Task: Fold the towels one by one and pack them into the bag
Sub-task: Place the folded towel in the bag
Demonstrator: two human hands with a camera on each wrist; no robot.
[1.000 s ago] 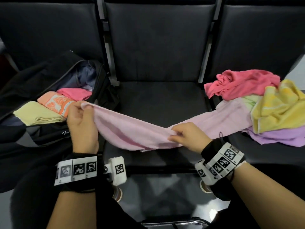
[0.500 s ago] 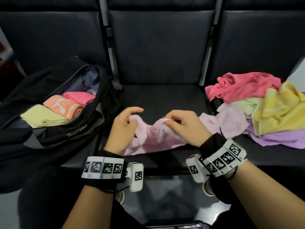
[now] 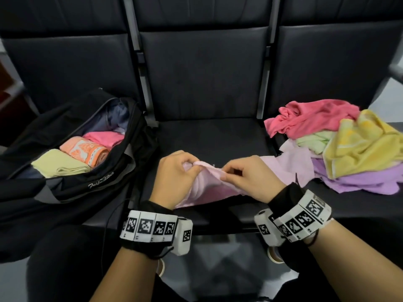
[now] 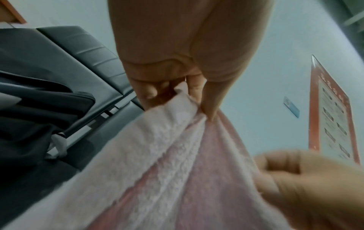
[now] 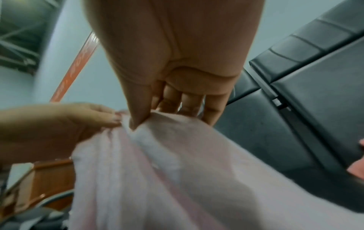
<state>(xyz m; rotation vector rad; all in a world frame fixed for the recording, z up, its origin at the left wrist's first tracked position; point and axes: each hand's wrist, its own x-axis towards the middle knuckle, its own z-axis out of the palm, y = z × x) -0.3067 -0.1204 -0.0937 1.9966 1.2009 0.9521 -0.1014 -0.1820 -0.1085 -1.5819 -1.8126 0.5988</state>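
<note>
Pale pink towel (image 3: 209, 186) bunched on the front part of the middle seat (image 3: 209, 138), held up between both hands; its far end trails toward 3 o'clock onto the edge of the towel pile. Left hand (image 3: 176, 182) grasping the towel's top edge, thumb and curled fingers pinching the fabric; left wrist view shows the pinch at the towel's corner (image 4: 183, 99). Right hand (image 3: 246, 179) likewise pinching the same edge just beside the left hand, thumb pressed onto the cloth against the fingers (image 5: 177, 102). The two hands are close together, knuckles nearly meeting, with a short ridge of towel between them. Below the hands the towel hangs in loose folds over the seat's front edge. At 9 o'clock from the towel: open black bag (image 3: 72, 182) on the left seat, holding a folded pale yellow towel (image 3: 58, 164), a rolled orange patterned towel (image 3: 87, 151) and a folded pink towel (image 3: 104, 137), side by side. At 3 o'clock on the right seat: unfolded pile with a coral towel (image 3: 309, 116) at the back, yellow towel (image 3: 362, 144) on top, light green towel (image 3: 314, 141) partly under it, purple towel (image 3: 370, 182) at the bottom.
</note>
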